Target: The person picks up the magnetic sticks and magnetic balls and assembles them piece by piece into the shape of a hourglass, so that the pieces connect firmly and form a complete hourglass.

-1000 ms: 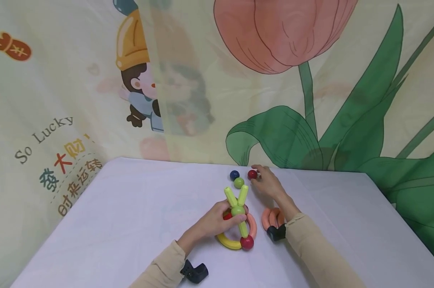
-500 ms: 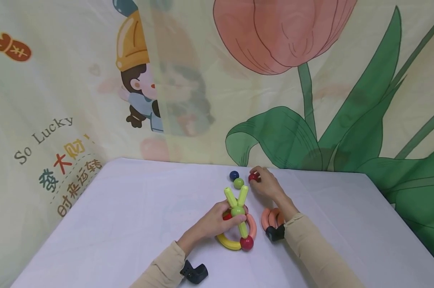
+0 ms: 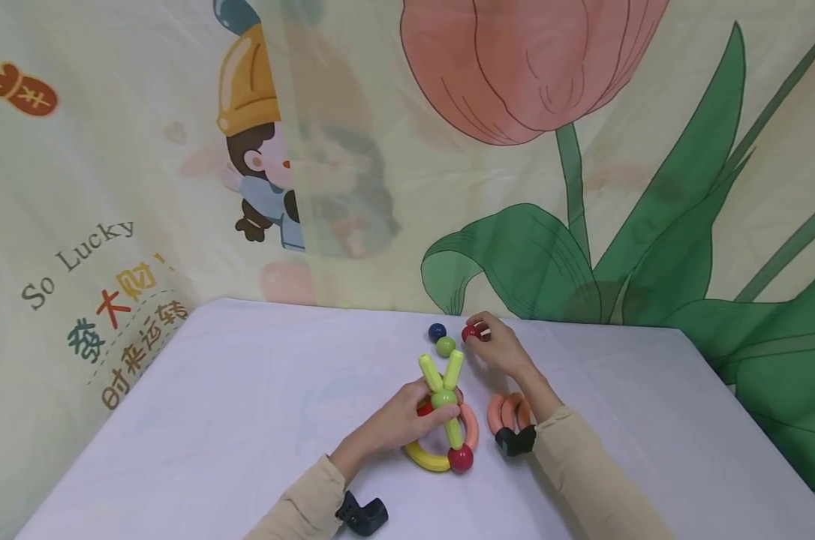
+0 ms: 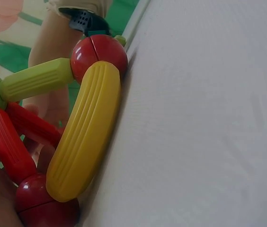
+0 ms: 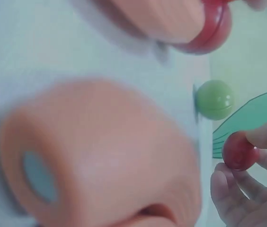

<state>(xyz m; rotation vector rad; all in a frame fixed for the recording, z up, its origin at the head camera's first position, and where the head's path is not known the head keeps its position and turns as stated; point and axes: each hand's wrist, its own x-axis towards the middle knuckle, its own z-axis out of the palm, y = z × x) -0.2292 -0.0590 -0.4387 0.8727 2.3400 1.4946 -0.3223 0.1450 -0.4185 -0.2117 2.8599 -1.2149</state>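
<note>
My left hand [image 3: 401, 416] grips a toy built of magnetic sticks and balls. Its base has a yellow curved stick [image 4: 86, 132], a pink curved stick [image 3: 471, 427] and red balls, one a front red ball [image 3: 460, 458]. Red sticks [image 4: 10, 146] rise to a green ball [image 3: 443, 398], and two light green sticks [image 3: 454, 367] stand up from it in a V. Toward the table's far edge, my right hand [image 3: 502, 349] pinches a loose red ball [image 5: 239, 151] between thumb and fingers.
A blue ball [image 3: 437, 332] and a loose green ball [image 3: 445, 346] lie together near the table's back edge. Several orange curved sticks [image 3: 509, 412] lie right of the toy, beside the right wrist's black camera [image 3: 515, 441]. A printed curtain [image 3: 353, 150] hangs behind the white table [image 3: 245, 405].
My right fingers have closed in around the red ball and cover more of it. The left hand stays on the toy. The head view has shifted slightly.
</note>
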